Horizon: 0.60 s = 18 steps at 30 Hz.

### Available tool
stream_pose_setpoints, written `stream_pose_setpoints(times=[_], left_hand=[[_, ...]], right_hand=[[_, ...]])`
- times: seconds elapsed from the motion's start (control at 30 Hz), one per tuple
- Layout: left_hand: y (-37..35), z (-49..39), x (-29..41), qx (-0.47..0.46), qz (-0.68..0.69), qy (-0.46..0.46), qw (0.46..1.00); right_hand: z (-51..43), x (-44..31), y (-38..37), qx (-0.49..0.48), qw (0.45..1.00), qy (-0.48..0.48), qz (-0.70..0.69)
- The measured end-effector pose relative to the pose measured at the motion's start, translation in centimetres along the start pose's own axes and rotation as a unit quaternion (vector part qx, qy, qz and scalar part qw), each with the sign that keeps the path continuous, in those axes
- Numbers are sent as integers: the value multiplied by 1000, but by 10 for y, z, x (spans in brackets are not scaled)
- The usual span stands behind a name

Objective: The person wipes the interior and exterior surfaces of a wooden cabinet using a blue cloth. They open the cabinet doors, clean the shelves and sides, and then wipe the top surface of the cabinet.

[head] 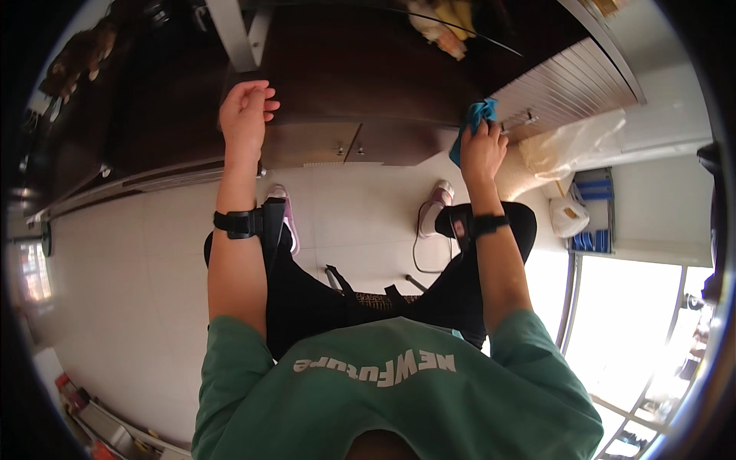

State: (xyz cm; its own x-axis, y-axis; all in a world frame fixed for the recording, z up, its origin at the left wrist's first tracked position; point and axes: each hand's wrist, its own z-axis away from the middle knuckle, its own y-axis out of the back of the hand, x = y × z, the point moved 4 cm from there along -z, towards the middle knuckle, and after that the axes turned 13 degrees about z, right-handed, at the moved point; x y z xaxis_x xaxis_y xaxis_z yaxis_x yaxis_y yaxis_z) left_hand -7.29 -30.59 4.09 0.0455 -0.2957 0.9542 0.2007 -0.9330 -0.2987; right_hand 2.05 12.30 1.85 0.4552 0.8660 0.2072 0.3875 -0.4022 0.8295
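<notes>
My right hand (482, 152) grips a blue cloth (478, 113) at the front right corner of a dark wooden countertop (368, 86). Part of the cloth hangs down past the edge, beside my fingers. My left hand (244, 118) is over the front edge of the same surface, near the foot of a metal post (233, 34). Its fingers are loosely curled and a little apart, with nothing visible in them.
Cabinet doors (322, 146) with small knobs are below the front edge. A ribbed panel (569, 86) and a plastic-covered roll (552, 155) stand at the right. Colourful items (445, 26) lie at the back. A thin cable (415, 253) loops by my foot.
</notes>
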Motion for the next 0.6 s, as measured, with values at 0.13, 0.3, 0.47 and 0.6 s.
stream_pose_setpoints(times=[0.13,0.3,0.47,0.6], left_hand=[[30,-8,15,71,39,-32,996],[65,-13,18,127,78,-13,989],[67,-12,20,124,81,-20,989],[65,-13,20,141,86,-11,986]], right_hand=[[-4,-48,19,80,978,149,-123],[-46,-132,-1,-19,984,154,-87],[-44,-231,25,-64,959,259,-96],[-14,-318,72,-18,911,374,-173]])
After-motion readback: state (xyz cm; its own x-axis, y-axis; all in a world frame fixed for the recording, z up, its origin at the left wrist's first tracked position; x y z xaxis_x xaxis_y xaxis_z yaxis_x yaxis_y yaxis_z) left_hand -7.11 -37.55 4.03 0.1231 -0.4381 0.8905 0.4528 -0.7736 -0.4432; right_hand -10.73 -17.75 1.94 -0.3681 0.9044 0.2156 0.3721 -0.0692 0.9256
